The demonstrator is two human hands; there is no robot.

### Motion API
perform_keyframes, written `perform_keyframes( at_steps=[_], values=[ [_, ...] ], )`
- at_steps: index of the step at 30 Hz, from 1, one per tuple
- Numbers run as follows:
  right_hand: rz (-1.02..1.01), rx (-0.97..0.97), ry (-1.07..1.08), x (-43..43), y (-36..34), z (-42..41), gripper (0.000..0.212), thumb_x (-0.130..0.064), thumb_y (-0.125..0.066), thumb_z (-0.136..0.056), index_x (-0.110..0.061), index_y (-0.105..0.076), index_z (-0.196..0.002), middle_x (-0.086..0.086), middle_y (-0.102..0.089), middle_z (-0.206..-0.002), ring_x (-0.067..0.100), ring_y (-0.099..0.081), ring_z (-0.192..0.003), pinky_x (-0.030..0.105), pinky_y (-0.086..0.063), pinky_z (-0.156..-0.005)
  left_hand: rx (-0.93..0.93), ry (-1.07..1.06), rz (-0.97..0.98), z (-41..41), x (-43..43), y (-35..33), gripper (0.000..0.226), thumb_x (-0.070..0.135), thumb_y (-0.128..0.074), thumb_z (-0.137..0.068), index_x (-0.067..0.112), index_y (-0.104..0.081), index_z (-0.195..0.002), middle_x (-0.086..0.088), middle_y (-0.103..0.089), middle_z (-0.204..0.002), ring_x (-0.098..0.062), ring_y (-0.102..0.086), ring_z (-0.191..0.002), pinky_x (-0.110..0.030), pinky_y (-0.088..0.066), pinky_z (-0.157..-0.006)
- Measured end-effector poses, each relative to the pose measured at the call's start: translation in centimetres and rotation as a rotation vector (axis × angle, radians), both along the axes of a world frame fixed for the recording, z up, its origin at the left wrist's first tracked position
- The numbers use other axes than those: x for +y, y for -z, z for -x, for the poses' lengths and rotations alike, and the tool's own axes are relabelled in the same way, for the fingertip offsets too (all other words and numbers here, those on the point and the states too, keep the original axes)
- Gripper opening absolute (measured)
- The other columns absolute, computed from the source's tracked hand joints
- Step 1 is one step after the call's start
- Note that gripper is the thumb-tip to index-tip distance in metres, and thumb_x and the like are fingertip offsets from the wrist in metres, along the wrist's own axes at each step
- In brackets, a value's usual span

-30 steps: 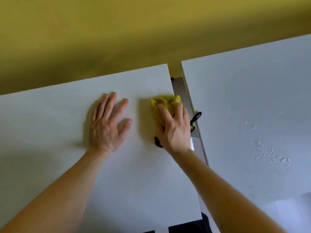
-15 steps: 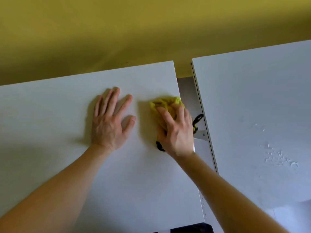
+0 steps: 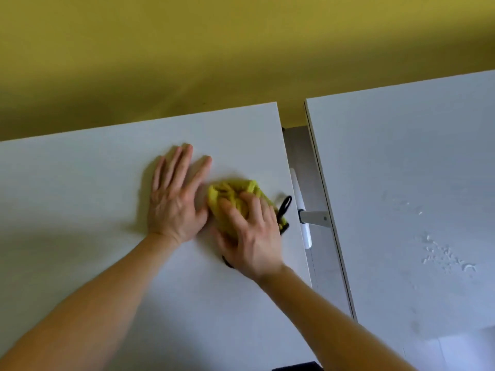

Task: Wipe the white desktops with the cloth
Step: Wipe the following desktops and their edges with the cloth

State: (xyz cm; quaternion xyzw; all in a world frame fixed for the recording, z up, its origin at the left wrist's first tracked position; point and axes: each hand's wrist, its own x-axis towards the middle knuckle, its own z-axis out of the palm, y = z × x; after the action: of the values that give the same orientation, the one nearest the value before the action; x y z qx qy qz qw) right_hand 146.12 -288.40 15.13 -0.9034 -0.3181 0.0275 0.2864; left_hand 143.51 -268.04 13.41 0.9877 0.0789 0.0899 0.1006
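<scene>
Near the right edge of the L tabletop (image 3: 107, 263): yellow cloth (image 3: 233, 194), bunched, lying on the white surface under the R hand (image 3: 254, 236). R fingers (image 3: 235, 212) curl over the wad and clamp it, pressing down; blur hides exact fingertip placement. A black loop (image 3: 285, 207) sticks out of the cloth on the edge side. L hand (image 3: 174, 207) lies flat just beside the cloth, fingers (image 3: 182, 167) straight, slightly apart, holding nothing; whether its thumb side touches the cloth cannot be told. A gap (image 3: 302, 156) w/ grey frame separates this tabletop from the R tabletop (image 3: 401, 183), which carries droplets (image 3: 444, 255), not yet wiped.

Risks (est.):
1. Cloth sits close to the edge, so a stroke toward the gap could carry it or the loop over and snag it on the frame.
2. A bunched wad gives little contact area, so streaks or missed strips are likely.
3. L hand lies in the stroke path, leaving an unwiped patch and prints beneath.
4. Droplets may smear rather than lift if the cloth is already damp; its wetness cannot be judged.
</scene>
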Motion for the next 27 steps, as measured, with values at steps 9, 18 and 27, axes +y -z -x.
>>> perform_keyframes(
  at_steps=[9,18,27],
  values=[
    [0.041,-0.196,0.207,4.8,0.7,-19.3,0.042,-0.049,-0.063,-0.1,-0.028,-0.071,-0.135,0.016,-0.06,-0.121,0.039,-0.057,-0.104,0.05,-0.05,-0.087,-0.057,-0.004,0.039,0.0,0.1,0.4,0.064,0.034,-0.055,-0.101,0.023,-0.049,-0.164,-0.012,-0.029,-0.178,-0.031,-0.023,-0.166,-0.063,-0.023,-0.13],
    [0.1,-0.074,0.072,-6.6,0.0,0.1,0.051,-0.028,-0.072,-0.092,-0.026,-0.069,-0.143,0.016,-0.055,-0.137,0.038,-0.053,-0.112,0.051,-0.046,-0.093,-0.058,-0.018,0.031,0.0,-0.3,0.3,0.065,0.041,-0.058,-0.101,0.024,-0.05,-0.163,-0.011,-0.029,-0.178,-0.03,-0.023,-0.167,-0.062,-0.022,-0.131],
    [0.125,-0.179,0.301,3.7,0.3,-14.8,0.044,-0.032,-0.069,-0.094,-0.028,-0.068,-0.138,0.016,-0.058,-0.128,0.039,-0.055,-0.106,0.051,-0.047,-0.086,-0.041,-0.008,-0.001,-0.1,0.0,0.4,0.061,0.049,-0.049,-0.107,0.026,-0.05,-0.163,-0.011,-0.028,-0.178,-0.03,-0.022,-0.167,-0.062,-0.022,-0.13]
  ],
)
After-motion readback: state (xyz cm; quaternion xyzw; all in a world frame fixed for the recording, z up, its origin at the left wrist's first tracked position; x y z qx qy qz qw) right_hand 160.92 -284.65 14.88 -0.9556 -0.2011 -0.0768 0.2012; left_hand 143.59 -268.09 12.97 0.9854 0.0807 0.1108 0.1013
